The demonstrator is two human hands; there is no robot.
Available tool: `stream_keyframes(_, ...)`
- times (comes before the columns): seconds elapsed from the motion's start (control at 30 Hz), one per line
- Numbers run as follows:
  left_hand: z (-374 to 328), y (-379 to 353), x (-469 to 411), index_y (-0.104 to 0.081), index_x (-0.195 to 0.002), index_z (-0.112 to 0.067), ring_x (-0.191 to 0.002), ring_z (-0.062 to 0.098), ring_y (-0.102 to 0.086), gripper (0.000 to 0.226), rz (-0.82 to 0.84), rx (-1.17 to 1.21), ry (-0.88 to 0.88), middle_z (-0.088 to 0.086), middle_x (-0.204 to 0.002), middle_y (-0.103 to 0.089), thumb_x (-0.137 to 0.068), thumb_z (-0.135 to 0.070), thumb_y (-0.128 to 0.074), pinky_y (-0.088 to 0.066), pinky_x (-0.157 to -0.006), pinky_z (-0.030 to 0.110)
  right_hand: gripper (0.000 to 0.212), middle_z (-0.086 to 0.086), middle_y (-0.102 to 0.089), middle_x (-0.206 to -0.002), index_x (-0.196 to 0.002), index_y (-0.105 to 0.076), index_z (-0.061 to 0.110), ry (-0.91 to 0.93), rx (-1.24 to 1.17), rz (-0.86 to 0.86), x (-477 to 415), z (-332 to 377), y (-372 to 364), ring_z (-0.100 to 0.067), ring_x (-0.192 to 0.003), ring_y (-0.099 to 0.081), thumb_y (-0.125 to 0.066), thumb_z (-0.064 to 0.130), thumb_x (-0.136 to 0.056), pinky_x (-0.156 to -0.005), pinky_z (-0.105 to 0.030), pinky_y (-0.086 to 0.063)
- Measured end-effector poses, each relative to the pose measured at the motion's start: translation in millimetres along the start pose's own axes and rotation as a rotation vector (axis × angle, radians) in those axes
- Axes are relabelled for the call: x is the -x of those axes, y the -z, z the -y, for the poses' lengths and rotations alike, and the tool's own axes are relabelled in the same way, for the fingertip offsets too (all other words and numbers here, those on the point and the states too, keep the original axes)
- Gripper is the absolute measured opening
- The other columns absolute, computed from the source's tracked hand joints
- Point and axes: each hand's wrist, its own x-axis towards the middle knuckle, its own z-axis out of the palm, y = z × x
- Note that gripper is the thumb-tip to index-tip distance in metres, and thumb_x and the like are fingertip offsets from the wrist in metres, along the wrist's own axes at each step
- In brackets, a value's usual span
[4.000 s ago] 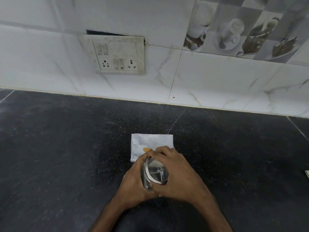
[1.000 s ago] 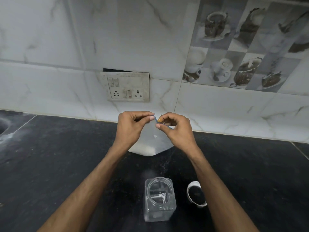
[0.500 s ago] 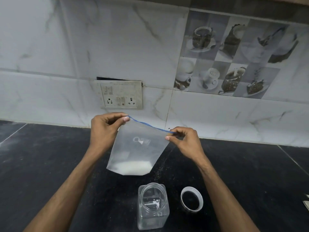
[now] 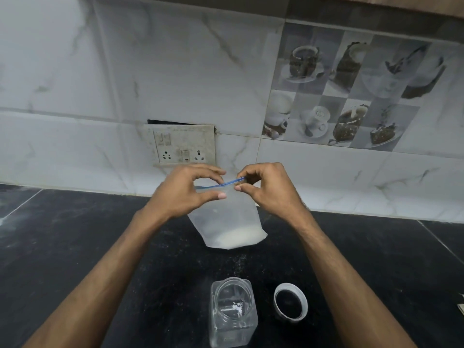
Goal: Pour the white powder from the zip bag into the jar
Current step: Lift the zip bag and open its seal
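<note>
A clear zip bag with a blue zip strip hangs above the black counter, white powder settled in its bottom. My left hand and my right hand pinch the bag's top edge close together, fingertips almost meeting at the blue strip. Below them, near the front, stands an open clear plastic jar with a few white specks inside. Its white lid lies upside down on the counter just right of the jar.
The black stone counter carries scattered white specks in front of the bag. A marble-tiled wall with a socket panel rises behind. A small pale object pokes in at the right edge.
My hands, spread apart along the bag's top half a second ago, have come together at its middle. The bag has shifted right. Four seconds ago both hands were on the jar, unscrewing the lid.
</note>
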Motion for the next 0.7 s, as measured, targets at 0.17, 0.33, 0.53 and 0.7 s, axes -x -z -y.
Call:
stream_keyframes(0.17,-7,-8,-16,-0.08,-0.093,-0.024,-0.087,0.007,-0.069,0.02,0.026,-0.058,0.035,-0.009,-0.096,-0.078,-0.077,-0.037,-0.08,-0.058,-0.084,0.042,0.015,0.01,-0.071,-0.079,-0.092,-0.075,0.019,-0.037,-0.109,-0.041,8,-7,4,-0.003,-0.076,-0.068,-0.08,0.016,-0.078,-0.079,-0.03,-0.058)
stream_keyframes(0.33,-14,-9,-20,-0.081,-0.088,-0.027,-0.088,0.005,-0.068,0.019,-0.036,-0.135,0.058,-0.013,-0.093,-0.078,-0.075,-0.041,-0.081,-0.058,-0.078,0.036,0.075,0.0,-0.07,-0.098,-0.135,-0.05,0.027,-0.293,-0.573,-0.027,44,-41,-21,-0.017,-0.088,-0.069,-0.085,0.008,-0.071,-0.085,-0.026,-0.056)
stream_keyframes(0.53,-15,3,-21,-0.081,-0.087,-0.027,-0.091,0.006,-0.069,0.019,-0.049,-0.197,0.057,-0.012,-0.095,-0.078,-0.075,-0.042,-0.08,-0.059,-0.077,0.037,0.028,0.005,-0.075,-0.106,-0.102,-0.075,0.022,-0.478,-0.57,0.11,80,-71,-81,-0.016,-0.097,-0.07,-0.081,0.01,-0.077,-0.091,-0.034,-0.056)
stream_keyframes(0.7,-11,11,-19,-0.081,-0.087,-0.025,-0.09,0.007,-0.07,0.02,-0.105,-0.179,0.07,-0.01,-0.094,-0.079,-0.074,-0.04,-0.082,-0.06,-0.079,0.041,0.011,0.004,-0.077,-0.086,-0.084,-0.078,0.014,-0.498,-0.581,-0.1,73,-63,-92,-0.002,-0.078,-0.069,-0.076,0.004,-0.08,-0.077,-0.019,-0.053)
